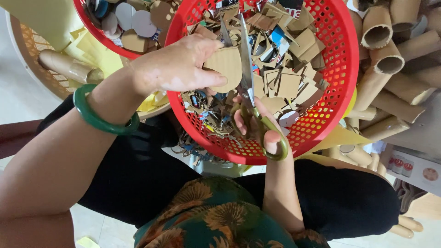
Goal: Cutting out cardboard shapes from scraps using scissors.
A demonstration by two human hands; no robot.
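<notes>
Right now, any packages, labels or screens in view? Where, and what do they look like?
Flat box: lower right edge, beside the cardboard tubes; pale rectangle with small red-and-white can pictures and a round brownish picture.
Printed cardboard scraps: in the red basket, mixed with plain brown offcuts; small pieces showing blue, red and white print.
No screens or signs in view.

— Left hand?
— Forearm comes in from lower left, wrist bent, palm down. Fingers curled, thumb pressed flat under them in a pinch.
— Right hand?
— Forearm rises straight from below, close to the body. Fingers hooked and closed, thumb tip low at the near side. Hands just beside each other.
</notes>
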